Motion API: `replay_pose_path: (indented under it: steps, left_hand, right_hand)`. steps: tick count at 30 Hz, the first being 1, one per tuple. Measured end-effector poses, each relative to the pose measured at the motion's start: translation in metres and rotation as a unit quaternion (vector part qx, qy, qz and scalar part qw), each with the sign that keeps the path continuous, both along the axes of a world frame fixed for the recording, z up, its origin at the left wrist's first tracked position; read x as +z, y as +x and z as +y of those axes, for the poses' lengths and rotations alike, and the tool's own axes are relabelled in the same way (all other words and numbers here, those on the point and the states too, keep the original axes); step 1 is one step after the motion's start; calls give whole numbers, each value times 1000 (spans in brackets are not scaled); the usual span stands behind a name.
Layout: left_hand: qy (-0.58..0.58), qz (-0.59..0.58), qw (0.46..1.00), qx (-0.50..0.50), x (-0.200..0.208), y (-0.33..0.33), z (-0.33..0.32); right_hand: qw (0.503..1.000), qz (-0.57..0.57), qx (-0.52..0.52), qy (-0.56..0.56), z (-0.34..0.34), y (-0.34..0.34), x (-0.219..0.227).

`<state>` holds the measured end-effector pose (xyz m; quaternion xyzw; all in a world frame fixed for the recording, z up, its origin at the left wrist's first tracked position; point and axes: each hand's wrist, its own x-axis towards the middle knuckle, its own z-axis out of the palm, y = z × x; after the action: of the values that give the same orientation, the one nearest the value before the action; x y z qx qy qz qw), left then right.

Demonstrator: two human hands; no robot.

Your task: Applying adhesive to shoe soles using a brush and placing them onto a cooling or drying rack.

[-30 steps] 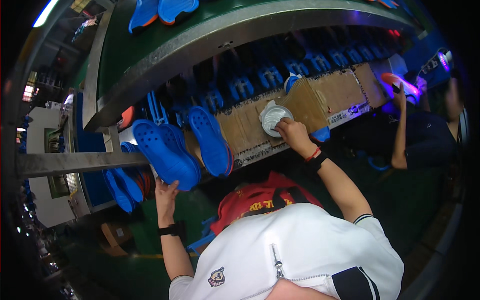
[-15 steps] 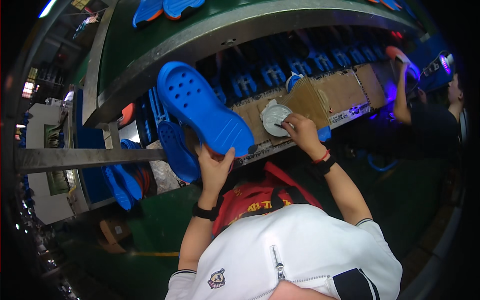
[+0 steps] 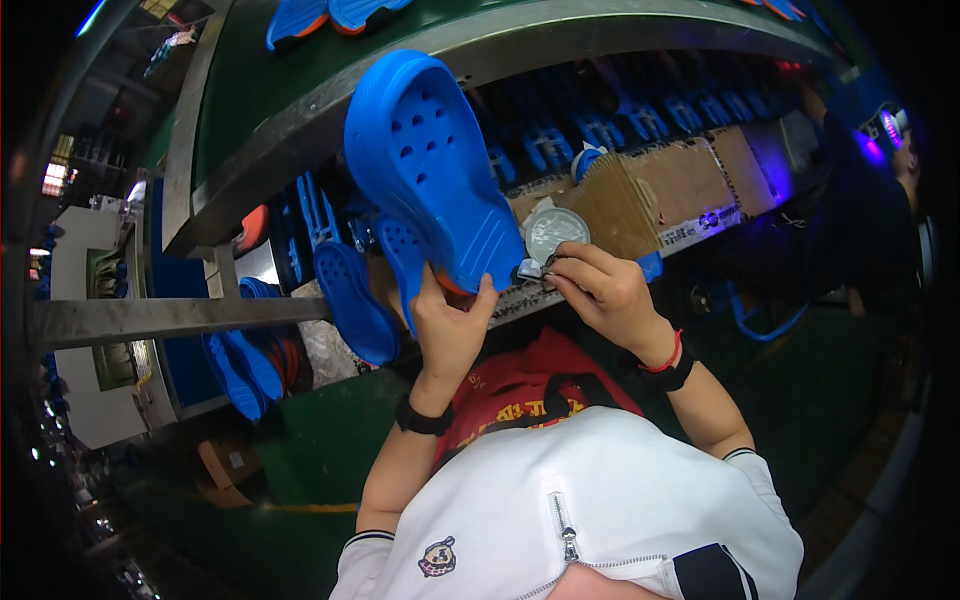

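Observation:
My left hand [image 3: 450, 325] grips the lower end of a blue foam shoe sole [image 3: 425, 175], thumb on one side and fingers beneath. The sole is held up at a tilt, with holes at its far end and grooved lines near my hand. My right hand [image 3: 610, 295] is closed in a pinch on a small stick-like tool with a pale tip [image 3: 530, 269], close beside the sole's near end. Just beyond my right fingers stands a round dish [image 3: 560, 230] with whitish contents. A second blue sole [image 3: 403, 250] lies partly hidden behind the held one.
The dish rests on a cardboard-covered shelf [image 3: 690, 185], by an upright cardboard flap [image 3: 615, 205]. A metal-edged green conveyor [image 3: 560, 40] runs above it, and a metal bar [image 3: 150, 318] crosses at left. More blue soles [image 3: 352, 300] lie leftward. A co-worker [image 3: 860, 230] stands at right.
My left hand has raised the sole and shifted it right, uncovering another behind it. My right hand has come down from the dish toward the sole's near end. The co-worker's arm has moved.

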<state>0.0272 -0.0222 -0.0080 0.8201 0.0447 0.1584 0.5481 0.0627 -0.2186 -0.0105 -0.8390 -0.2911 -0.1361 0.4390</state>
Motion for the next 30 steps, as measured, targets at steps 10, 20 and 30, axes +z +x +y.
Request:
replay_pose_path:
  steps: [10, 20, 30]
  left_hand:
    - [52, -39, 998, 8, -5, 1, 8]
    - [67, -47, 997, 8, -5, 1, 11]
    - [-15, -12, 1000, 16, 19, 13, 17]
  right_hand:
    - [998, 30, 41, 40, 9, 5, 1]
    - [999, 16, 21, -19, 10, 7, 5]
    - [998, 6, -67, 21, -3, 14, 20]
